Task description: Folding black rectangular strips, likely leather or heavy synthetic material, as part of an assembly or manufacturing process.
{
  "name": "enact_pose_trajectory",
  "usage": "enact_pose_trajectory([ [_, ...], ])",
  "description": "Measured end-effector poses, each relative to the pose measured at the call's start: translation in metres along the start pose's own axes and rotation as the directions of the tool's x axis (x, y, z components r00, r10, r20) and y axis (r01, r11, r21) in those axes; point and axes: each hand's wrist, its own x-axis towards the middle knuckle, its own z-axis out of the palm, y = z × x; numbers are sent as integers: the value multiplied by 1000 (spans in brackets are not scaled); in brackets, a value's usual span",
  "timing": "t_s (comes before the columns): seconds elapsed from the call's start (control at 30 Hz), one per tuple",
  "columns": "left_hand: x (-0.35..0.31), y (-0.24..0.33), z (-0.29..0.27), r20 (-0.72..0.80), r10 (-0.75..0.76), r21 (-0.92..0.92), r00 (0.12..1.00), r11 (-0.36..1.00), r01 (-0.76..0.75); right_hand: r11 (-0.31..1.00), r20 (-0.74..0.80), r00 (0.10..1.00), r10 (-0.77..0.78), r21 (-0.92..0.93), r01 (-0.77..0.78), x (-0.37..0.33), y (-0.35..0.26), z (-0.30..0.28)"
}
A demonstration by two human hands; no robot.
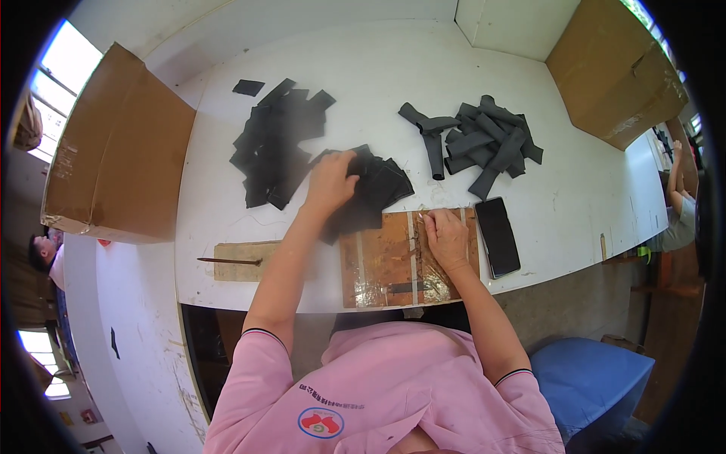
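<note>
My left hand [330,181] reaches forward onto a small heap of flat black fabric pieces [378,189] in the middle of the white table [378,68], its fingers curled on the top piece. My right hand [446,238] rests flat on a brown taped board [386,261] at the table's front edge, fingers together, holding nothing I can see. A bigger pile of flat black pieces [276,144] lies to the left of the heap. A pile of rolled black pieces [484,140] lies to the right.
A black phone [497,236] lies right of the board. A small wooden block with a dark spike [238,262] sits left of it. Cardboard boxes stand at the far left [113,151] and the far right [616,76]. Other people are at both edges.
</note>
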Motion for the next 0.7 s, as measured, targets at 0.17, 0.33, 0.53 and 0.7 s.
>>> enact_pose_trajectory([
  [0.17,2,-6,27,238,-50,338,970,940,-34,1000,-22,999,-23,13,24,-1,-2,0],
  [0.33,1,-3,21,-17,-71,185,997,980,73,999,4,1000,-9,33,9,-4,-1,-3],
  [0.53,-38,44,-63,381,-516,-792,768,246,558,998,13,1000,25,65,-26,-7,2,-9],
  [0.7,-96,85,-74,720,-386,-645,576,-66,762,447,584,761,283,622,-643,-42,-36,-52],
])
